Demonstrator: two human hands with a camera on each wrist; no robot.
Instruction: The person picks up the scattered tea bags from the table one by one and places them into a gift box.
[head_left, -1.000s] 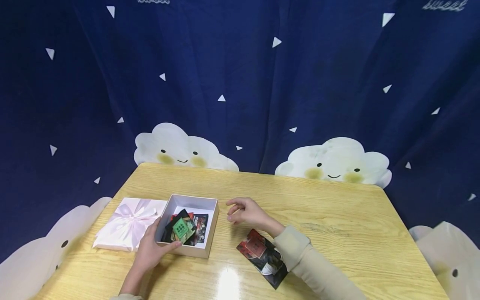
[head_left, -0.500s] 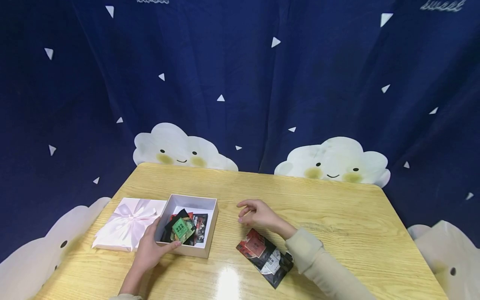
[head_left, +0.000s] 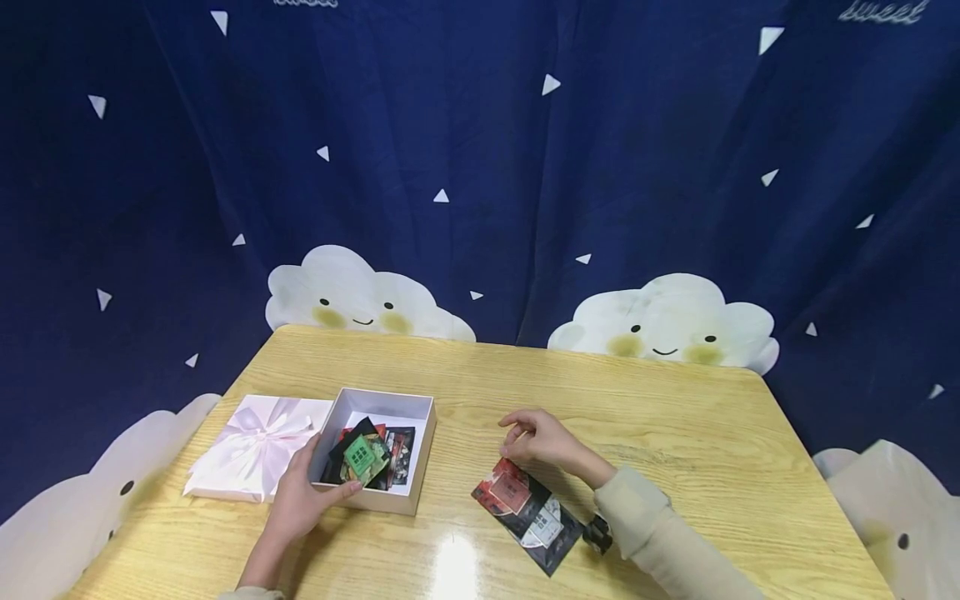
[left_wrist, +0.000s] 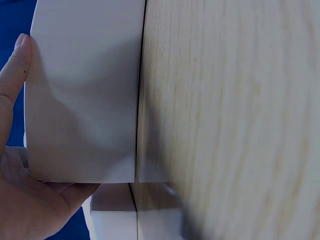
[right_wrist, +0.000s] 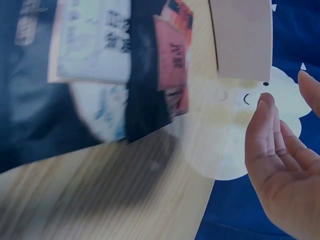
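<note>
A pale open box (head_left: 423, 462) stands on the table's left half, with several printed sachets (head_left: 362, 457) inside, a green-labelled one on top. My left hand (head_left: 303, 497) grips its near left corner, thumb on the near rim and fingers along the left side. In the left wrist view, the hand (left_wrist: 30, 200) lies against the box wall (left_wrist: 85, 100). Two overlapping sachets, one with a red label (head_left: 510, 490) and one with a white label (head_left: 543, 523), lie to the right. My right hand (head_left: 546, 439) hovers just beyond them, fingers loosely bent, holding nothing; the right wrist view agrees.
Left of the box lies a pale pink lid (head_left: 225, 471) with a ribbon bow, touching or almost touching it. A small black wrist camera (head_left: 597, 533) sits by the right cuff. Behind the wooden table (head_left: 675, 467) hangs a dark blue curtain (head_left: 487, 167) with clouds.
My right hand has moved right and toward me, from beside the box to the far end of the sachets, uncovering more of them. The left hand and box have stayed put.
</note>
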